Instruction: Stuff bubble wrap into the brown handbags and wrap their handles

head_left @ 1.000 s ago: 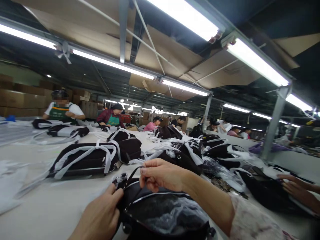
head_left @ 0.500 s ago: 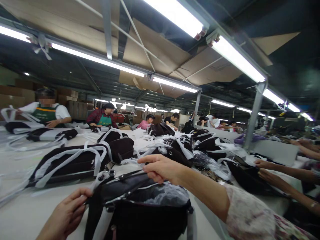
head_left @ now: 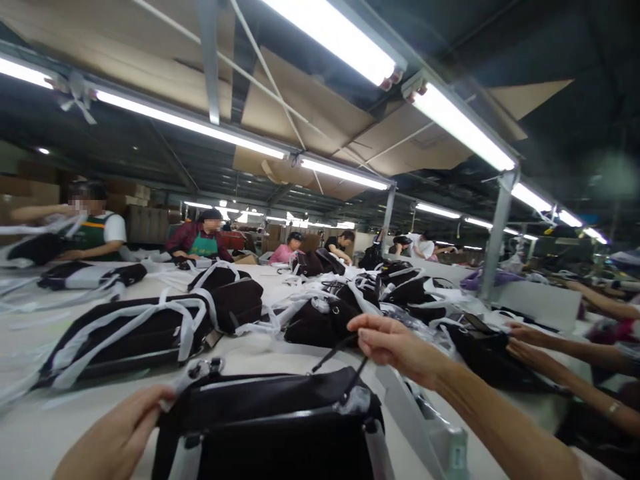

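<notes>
A black bag (head_left: pixel 280 427) with wrapped straps lies in front of me on the white table (head_left: pixel 30 437). At its left upper corner, my left hand (head_left: pixel 117 427) grips the bag's edge near a metal ring and a wrapped strap. Above the bag's right end, my right hand (head_left: pixel 393 343) is closed on a thin black strap (head_left: pixel 337 353), which rises from the bag's top. Some clear plastic (head_left: pixel 355 400) shows at the top right of the bag. The fingertips of my left hand are partly hidden at the bag.
Several black bags with white-wrapped straps, one of them (head_left: pixel 130 327) at the left, cover the table. A co-worker's hands (head_left: pixel 535 347) work on a bag at the right. More people sit across the table. A metal post (head_left: pixel 497 240) stands at the right.
My right hand has moved right and now holds up the thin strap. The bag's top opening, which showed much clear plastic, now looks mostly covered. The view has shifted slightly.
</notes>
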Motion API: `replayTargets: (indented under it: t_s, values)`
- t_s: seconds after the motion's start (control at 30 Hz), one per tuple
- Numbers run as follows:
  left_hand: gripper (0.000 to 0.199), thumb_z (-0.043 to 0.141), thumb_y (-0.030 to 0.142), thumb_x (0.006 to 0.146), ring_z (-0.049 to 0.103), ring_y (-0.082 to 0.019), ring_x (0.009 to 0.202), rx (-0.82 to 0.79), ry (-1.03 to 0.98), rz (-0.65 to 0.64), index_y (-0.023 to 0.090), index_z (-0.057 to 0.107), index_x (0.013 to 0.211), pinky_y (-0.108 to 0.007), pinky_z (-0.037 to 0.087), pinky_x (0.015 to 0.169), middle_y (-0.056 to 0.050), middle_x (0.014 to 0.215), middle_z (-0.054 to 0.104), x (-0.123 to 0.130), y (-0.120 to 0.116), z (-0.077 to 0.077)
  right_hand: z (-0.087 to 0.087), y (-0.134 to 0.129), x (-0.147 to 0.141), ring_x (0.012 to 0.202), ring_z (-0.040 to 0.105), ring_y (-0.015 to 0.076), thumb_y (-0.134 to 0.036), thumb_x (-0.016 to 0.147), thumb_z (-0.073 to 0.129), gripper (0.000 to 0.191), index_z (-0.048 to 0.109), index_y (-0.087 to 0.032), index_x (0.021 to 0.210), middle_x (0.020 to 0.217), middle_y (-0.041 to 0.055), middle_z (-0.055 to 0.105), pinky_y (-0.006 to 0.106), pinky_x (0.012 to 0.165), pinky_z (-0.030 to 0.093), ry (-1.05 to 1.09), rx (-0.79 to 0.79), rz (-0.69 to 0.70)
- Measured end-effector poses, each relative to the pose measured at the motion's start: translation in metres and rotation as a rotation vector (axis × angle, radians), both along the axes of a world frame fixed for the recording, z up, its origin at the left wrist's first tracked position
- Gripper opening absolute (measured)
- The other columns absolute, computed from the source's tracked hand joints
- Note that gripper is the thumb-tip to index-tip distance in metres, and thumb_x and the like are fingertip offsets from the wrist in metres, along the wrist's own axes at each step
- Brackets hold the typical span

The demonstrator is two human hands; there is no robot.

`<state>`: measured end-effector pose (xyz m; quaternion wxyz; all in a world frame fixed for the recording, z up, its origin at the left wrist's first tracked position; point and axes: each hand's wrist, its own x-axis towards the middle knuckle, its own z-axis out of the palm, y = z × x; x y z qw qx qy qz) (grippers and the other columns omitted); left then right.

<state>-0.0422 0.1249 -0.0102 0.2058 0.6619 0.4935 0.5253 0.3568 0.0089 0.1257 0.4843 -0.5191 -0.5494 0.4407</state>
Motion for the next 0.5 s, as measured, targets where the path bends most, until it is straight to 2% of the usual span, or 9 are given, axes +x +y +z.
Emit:
replayTargets:
  t_s: [0.07, 0.1, 0.17, 0.23, 0.3, 0.37, 0.43, 0.5]
  values:
    - [0.035, 0.059, 0.04, 0.071, 0.059, -0.036, 0.111, 0.251, 0.286, -0.022, 0.028, 0.075, 0.1, -0.056, 0.041, 0.103, -0.009, 0.113, 0.067, 0.022, -0.016, 0.031, 0.02, 0.002, -0.031, 0.049, 0.042, 0.0048, -0.031, 0.072, 0.074, 0.03, 0.063, -0.014, 0.095, 0.068, 0.0, 0.066, 0.017, 0.046, 0.028, -0.13, 0.132, 0.202]
    - [0.04, 0.056, 0.039, 0.075, 0.053, -0.035, 0.12, 0.31, 0.316, -0.085, 0.027, 0.071, 0.11, -0.054, 0.036, 0.109, -0.009, 0.125, 0.063, 0.039, -0.026, 0.046, 0.027, 0.004, -0.047, 0.05, 0.045, 0.0055, -0.026, 0.075, 0.07, 0.025, 0.063, -0.015, 0.096, 0.071, 0.0011, 0.068, 0.017, 0.048, 0.032, -0.213, 0.167, 0.309]
    - [0.047, 0.053, 0.037, 0.08, 0.049, -0.03, 0.127, 0.221, 0.318, -0.378, 0.024, 0.062, 0.125, -0.045, 0.034, 0.112, -0.008, 0.135, 0.057, 0.082, -0.045, 0.071, 0.035, 0.011, -0.077, 0.052, 0.049, 0.0066, -0.018, 0.078, 0.064, 0.018, 0.062, -0.015, 0.096, 0.071, -0.0002, 0.068, 0.018, 0.051, 0.039, -0.331, 0.227, 0.465]
    - [0.04, 0.056, 0.033, 0.08, 0.054, -0.027, 0.119, 0.013, 0.266, -0.666, 0.019, 0.062, 0.117, -0.038, 0.04, 0.107, -0.009, 0.126, 0.062, 0.128, -0.058, 0.083, 0.034, 0.016, -0.095, 0.053, 0.053, 0.0076, -0.016, 0.079, 0.06, 0.014, 0.061, -0.016, 0.093, 0.07, -0.0014, 0.066, 0.019, 0.053, 0.043, -0.369, 0.26, 0.508]
    - [0.029, 0.056, 0.035, 0.079, 0.06, -0.025, 0.1, -0.123, 0.121, -0.816, 0.015, 0.065, 0.098, -0.035, 0.048, 0.092, -0.009, 0.105, 0.068, 0.163, -0.061, 0.083, 0.027, 0.015, -0.097, 0.051, 0.054, 0.0087, -0.019, 0.079, 0.06, 0.013, 0.059, -0.017, 0.092, 0.069, -0.0016, 0.065, 0.019, 0.049, 0.044, -0.327, 0.25, 0.466]
    - [0.032, 0.049, 0.043, 0.085, 0.06, -0.023, 0.09, -0.151, -0.014, -0.944, 0.015, 0.065, 0.083, -0.034, 0.047, 0.086, -0.007, 0.089, 0.068, 0.181, -0.055, 0.077, 0.019, 0.006, -0.083, 0.05, 0.056, 0.0104, -0.024, 0.081, 0.059, 0.013, 0.057, -0.018, 0.093, 0.068, -0.0022, 0.063, 0.02, 0.047, 0.043, -0.304, 0.243, 0.337]
    - [0.045, 0.04, 0.05, 0.091, 0.059, -0.022, 0.082, -0.144, -0.067, -0.956, 0.016, 0.065, 0.073, -0.033, 0.045, 0.083, -0.005, 0.078, 0.066, 0.184, -0.048, 0.071, 0.01, -0.012, -0.063, 0.054, 0.059, 0.0123, -0.025, 0.085, 0.058, 0.008, 0.058, -0.018, 0.09, 0.066, -0.0025, 0.062, 0.021, 0.049, 0.044, -0.394, 0.241, 0.159]
    - [0.053, 0.033, 0.052, 0.093, 0.057, -0.02, 0.077, -0.152, -0.056, -0.893, 0.016, 0.065, 0.07, -0.032, 0.043, 0.078, -0.005, 0.072, 0.065, 0.179, -0.044, 0.07, -0.001, -0.032, -0.046, 0.06, 0.06, 0.0131, -0.022, 0.086, 0.056, 0.008, 0.061, -0.018, 0.081, 0.066, -0.0016, 0.062, 0.021, 0.055, 0.044, -0.579, 0.211, 0.082]
